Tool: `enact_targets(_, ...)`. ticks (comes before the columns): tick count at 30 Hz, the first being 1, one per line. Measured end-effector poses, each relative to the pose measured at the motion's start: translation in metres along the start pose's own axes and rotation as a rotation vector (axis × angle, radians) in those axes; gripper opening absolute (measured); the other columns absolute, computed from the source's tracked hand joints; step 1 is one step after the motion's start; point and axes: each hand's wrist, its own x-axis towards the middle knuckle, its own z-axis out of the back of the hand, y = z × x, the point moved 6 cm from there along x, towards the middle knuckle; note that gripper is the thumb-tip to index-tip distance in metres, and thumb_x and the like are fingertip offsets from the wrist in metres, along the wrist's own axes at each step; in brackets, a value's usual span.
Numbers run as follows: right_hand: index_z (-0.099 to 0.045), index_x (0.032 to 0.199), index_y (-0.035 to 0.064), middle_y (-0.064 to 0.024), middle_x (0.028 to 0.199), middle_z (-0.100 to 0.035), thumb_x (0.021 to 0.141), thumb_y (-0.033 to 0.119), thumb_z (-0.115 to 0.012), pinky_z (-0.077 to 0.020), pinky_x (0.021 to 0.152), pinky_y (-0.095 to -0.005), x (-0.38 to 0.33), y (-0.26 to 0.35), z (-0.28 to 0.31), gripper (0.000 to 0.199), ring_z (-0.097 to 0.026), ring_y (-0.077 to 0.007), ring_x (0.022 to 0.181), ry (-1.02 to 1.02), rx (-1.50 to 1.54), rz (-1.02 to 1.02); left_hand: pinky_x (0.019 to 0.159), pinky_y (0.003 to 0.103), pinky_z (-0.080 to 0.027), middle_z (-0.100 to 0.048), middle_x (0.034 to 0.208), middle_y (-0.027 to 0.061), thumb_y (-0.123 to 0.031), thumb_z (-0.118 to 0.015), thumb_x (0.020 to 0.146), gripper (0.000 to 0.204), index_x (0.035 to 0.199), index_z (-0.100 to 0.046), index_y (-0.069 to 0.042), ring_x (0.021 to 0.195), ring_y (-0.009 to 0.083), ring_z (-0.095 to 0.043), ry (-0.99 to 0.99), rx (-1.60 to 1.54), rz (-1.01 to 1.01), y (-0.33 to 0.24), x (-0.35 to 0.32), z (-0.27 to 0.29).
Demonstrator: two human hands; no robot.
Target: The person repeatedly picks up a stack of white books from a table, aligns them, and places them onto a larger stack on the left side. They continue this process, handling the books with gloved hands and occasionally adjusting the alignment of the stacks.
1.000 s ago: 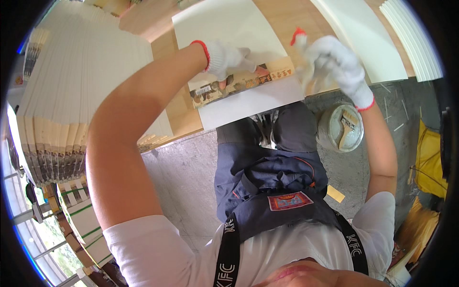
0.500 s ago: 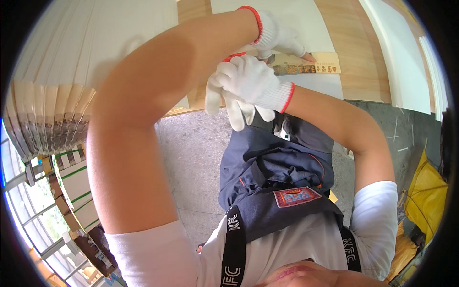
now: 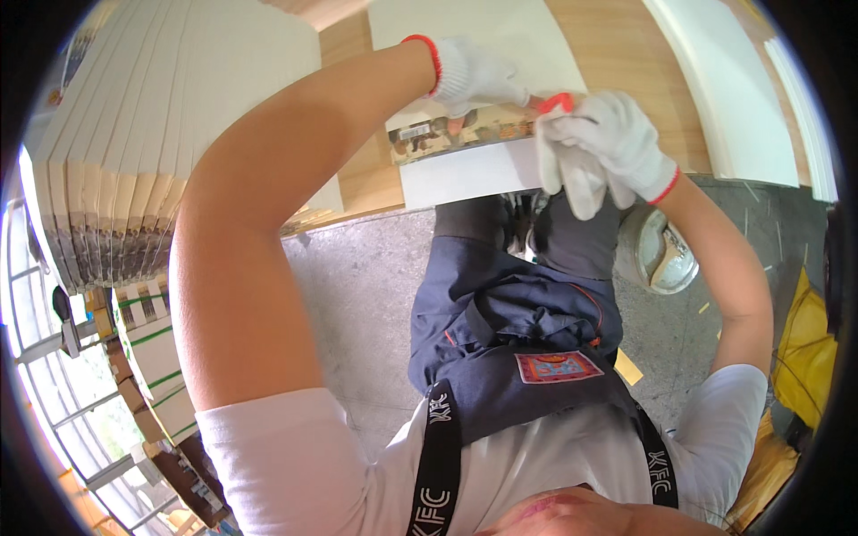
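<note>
Folding looks to be the step in hand: the left hand (image 3: 469,76) presses flat on the printed white sheet (image 3: 465,147) at the wooden table's (image 3: 626,54) near edge. Beside it, the right hand (image 3: 608,147) pinches a red-tipped tool (image 3: 556,103) against that sheet's strip; the next move likely calls for steady pressure along the crease.

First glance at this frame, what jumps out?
Two white-gloved hands meet at the top centre: the left hand presses on a printed booklet at the near edge of the wooden table, and the right hand works at that booklet's right end. At far left, a fanned stack of booklets fills the table. A round metal tin sits on the concrete floor by the right forearm.
</note>
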Motion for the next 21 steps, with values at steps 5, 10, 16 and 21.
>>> enact_targets(5, -0.069, 0.101, 0.0211, -0.0006, 0.099, -0.067, 0.08, 0.017, -0.068, -0.054, 0.073, -0.0371, -0.033, -0.046, 0.024, 0.021, -0.065, -0.0226, 0.087, 0.216, -0.254, -0.079, 0.098, 0.045, -0.05, -0.057, 0.126, 0.013, -0.006, -0.087, 0.065, 0.119, 0.152, -0.024, -0.055, 0.115, 0.035, -0.062, -0.077, 0.214, -0.14, -0.026, -0.022, 0.016)
enact_targets(10, -0.069, 0.109, 0.0188, -0.0014, 0.108, -0.068, 0.086, 0.029, -0.068, -0.0528, 0.08, -0.0357, 0.013, -0.04, 0.044, 0.025, -0.065, -0.0215, 0.096, 0.413, -0.175, -0.354, 0.096, 0.04, -0.048, -0.057, 0.13, 0.0094, -0.011, -0.064, 0.088, 0.07, 0.147, -0.043, -0.043, 0.123, 0.0248, -0.057, -0.153, 0.338, 0.277, -0.054, -0.034, 0.01)
enact_targets(16, -0.06, 0.123, 0.0194, -0.0014, 0.12, -0.061, 0.085, 0.017, -0.064, -0.0507, 0.089, -0.0376, 0.006, 0.0, -0.006, 0.038, -0.061, -0.0237, 0.107, 0.199, -0.175, -0.109, 0.106, 0.042, -0.045, -0.055, 0.137, 0.0124, -0.003, -0.061, 0.08, 0.051, 0.131, -0.059, -0.007, 0.127, 0.0337, -0.053, -1.019, -0.487, 0.087, -0.1, -0.083, -0.055)
enact_targets(21, -0.057, 0.13, 0.0203, 0.0008, 0.131, -0.058, 0.076, 0.002, -0.067, -0.0541, 0.086, -0.0384, 0.002, -0.01, 0.006, 0.058, -0.059, -0.0226, 0.115, 0.372, -0.096, 0.051, 0.107, 0.047, -0.045, -0.046, 0.138, 0.0184, -0.014, -0.043, 0.105, 0.032, 0.135, -0.037, -0.006, 0.125, 0.0367, -0.052, -1.121, -3.006, 0.08, -0.078, -0.087, -0.153)
